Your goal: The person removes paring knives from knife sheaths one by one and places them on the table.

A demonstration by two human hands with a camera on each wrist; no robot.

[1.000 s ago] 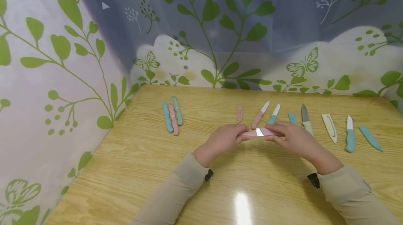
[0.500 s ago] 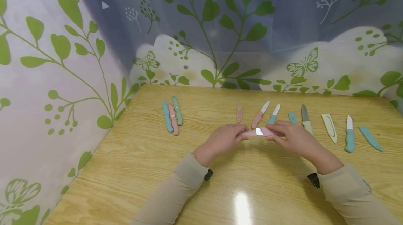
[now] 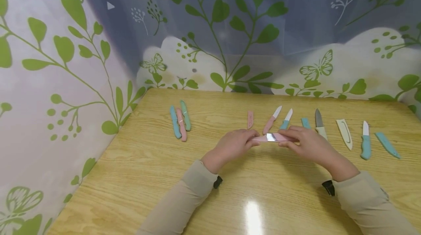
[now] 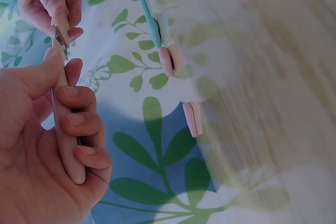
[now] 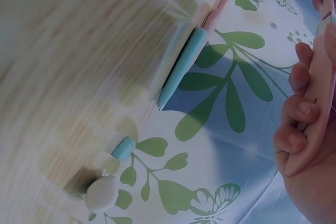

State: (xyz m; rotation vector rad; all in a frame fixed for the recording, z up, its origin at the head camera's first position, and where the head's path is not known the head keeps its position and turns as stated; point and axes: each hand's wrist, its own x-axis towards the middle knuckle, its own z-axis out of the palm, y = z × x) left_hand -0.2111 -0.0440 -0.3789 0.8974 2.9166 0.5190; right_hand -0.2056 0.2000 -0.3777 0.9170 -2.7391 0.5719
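A pink paring knife (image 3: 271,137) is held level above the table between both hands, with a short stretch of shiny blade exposed. My left hand (image 3: 230,151) grips its rounded pink handle (image 4: 64,140), fingers curled round it. On the other side, my right hand (image 3: 310,149) holds the pink sheath (image 5: 316,114), which covers the rest of the blade. Just behind the hands lie an unsheathed pink knife (image 3: 269,124), a blue knife (image 3: 286,120) partly hidden by the right hand, and a loose pink sheath (image 3: 250,119).
Three sheathed knives (image 3: 181,125) lie together at the table's left. Towards the right are a blue sheath (image 3: 305,123), a grey-bladed knife (image 3: 318,118), a cream sheath (image 3: 344,134), a blue knife (image 3: 365,145) and another blue sheath (image 3: 388,145). Patterned cloth (image 3: 227,63) hangs behind the table (image 3: 204,198).
Hardly anything differs. The right hand has shifted very slightly to the right with the sheath; the left hand and the knives on the table stay where they were.
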